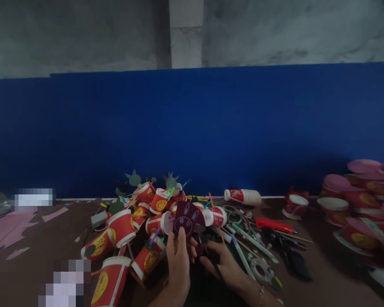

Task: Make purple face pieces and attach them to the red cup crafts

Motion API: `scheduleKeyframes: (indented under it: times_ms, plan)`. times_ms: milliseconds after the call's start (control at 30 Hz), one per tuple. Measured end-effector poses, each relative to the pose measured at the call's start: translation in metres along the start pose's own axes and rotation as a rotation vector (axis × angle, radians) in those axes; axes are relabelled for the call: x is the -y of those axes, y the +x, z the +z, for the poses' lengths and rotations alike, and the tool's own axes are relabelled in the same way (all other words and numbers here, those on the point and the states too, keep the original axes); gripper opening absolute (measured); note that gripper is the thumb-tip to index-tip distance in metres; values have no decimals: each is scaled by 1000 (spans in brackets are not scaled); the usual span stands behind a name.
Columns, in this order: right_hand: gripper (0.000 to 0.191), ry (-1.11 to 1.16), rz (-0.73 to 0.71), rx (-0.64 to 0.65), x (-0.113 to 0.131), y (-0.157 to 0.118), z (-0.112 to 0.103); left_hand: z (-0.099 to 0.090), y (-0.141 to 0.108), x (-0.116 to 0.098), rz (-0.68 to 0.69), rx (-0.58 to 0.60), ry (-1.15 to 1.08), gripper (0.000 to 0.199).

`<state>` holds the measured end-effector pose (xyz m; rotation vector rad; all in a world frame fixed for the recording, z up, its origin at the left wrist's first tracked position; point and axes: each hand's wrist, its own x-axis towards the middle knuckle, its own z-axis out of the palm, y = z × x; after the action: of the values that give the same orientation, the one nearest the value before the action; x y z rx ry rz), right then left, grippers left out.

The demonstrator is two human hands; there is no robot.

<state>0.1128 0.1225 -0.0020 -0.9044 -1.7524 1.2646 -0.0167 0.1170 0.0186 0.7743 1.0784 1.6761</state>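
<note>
My left hand (179,258) pinches a dark maroon piece of paper (184,218) with a rabbit face drawn on it in pale lines. The paper stands upright, facing me, in front of the pile of cups. Close beside it on the right, my right hand (222,261) is closed around dark scissors (215,265), whose blades point up toward the paper's lower edge. Shadow hides part of the scissors and some of the fingers. Red paper cups (122,228) with yellow prints and coloured straws lie heaped behind and left of my hands.
Right of my hands are a red utility knife (274,225), a roll of tape (262,271), straws and cables. Stacked white-and-red cups (243,197) lie at the back. Pink-topped cups (361,200) crowd the far right; pink paper (11,228) lies left. A blue panel (192,128) stands behind.
</note>
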Motion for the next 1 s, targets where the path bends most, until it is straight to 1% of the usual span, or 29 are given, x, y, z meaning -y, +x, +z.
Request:
scheduleKeyframes:
  times_ms: [167, 300, 433, 500, 667, 767, 1000]
  plan:
    - [28, 70, 26, -23, 3, 1, 2, 2, -5, 5, -55, 19, 26, 36]
    - [26, 112, 50, -40, 5, 2, 4, 2, -5, 6, -64, 36, 30, 38]
    - [26, 97, 62, -53, 5, 3, 3, 0, -4, 6, -59, 72, 45, 36]
    - [29, 89, 75, -61, 6, 3, 3, -1, -3, 6, -55, 91, 50, 34]
    - [35, 69, 121, -79, 11, 4, 3, -1, -2, 5, -47, 95, 45, 35]
    - [37, 66, 142, -95, 13, 4, 3, -1, 0, 4, -32, 127, 43, 35]
    - [38, 82, 159, -102, 15, 5, 1, -3, 5, 2, -77, 174, 63, 38]
